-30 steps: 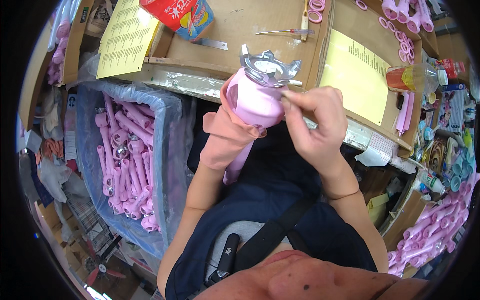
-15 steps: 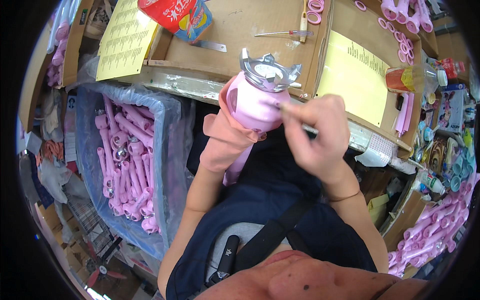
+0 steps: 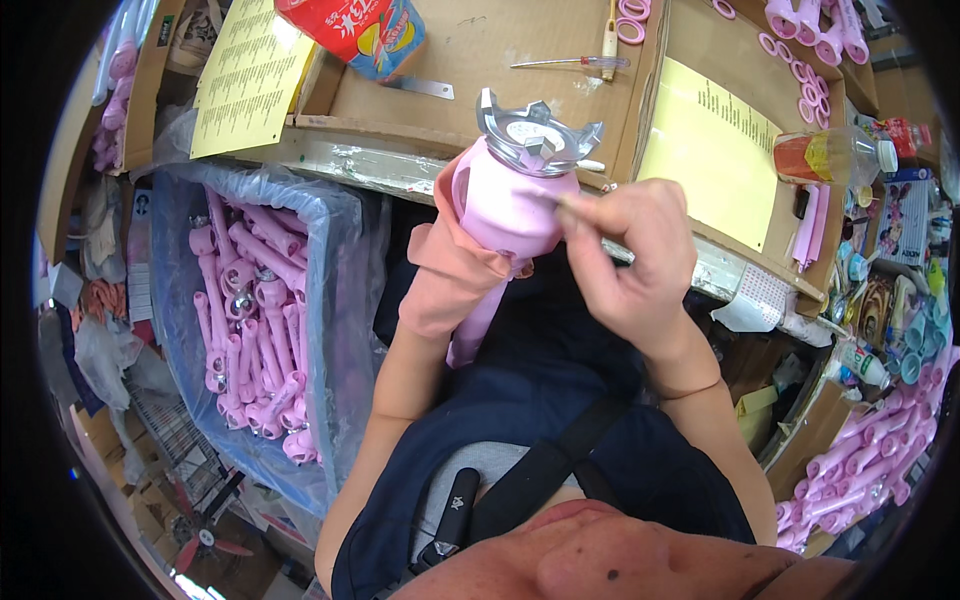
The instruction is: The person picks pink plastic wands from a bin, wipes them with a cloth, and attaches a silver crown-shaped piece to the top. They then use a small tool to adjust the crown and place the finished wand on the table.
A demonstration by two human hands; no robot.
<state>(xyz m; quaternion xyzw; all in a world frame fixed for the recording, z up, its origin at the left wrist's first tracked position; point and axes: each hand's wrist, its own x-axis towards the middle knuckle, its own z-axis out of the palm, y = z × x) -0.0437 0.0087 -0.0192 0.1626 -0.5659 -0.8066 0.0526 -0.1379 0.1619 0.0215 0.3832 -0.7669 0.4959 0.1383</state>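
Observation:
A pink plastic wand (image 3: 513,212) with a round, bulbous head and a silver crown-shaped top (image 3: 540,140) stands tilted in front of me, its handle running down toward my lap. My left hand (image 3: 455,255), covered by a peach-coloured glove or cloth, is closed around the wand's head from the left; the fingers are mostly hidden behind it. On the other side, my right hand (image 3: 635,255) is bare and closed in a pinch. Its thumb and forefinger are at the wand's right side. Whatever thin thing they pinch is blurred and too small to name.
At left, a blue plastic-lined bin (image 3: 335,300) holds several pink wand parts (image 3: 265,330). Beyond my hands, cardboard trays (image 3: 480,110) hold a screwdriver (image 3: 570,63), a metal ruler (image 3: 425,87), pink rings (image 3: 812,95) and a yellow sheet (image 3: 705,160). A drink bottle (image 3: 830,157) lies at right.
The wand has risen slightly and tilted a little. My right pinch has stayed close to the wand's right side, with only a small shift.

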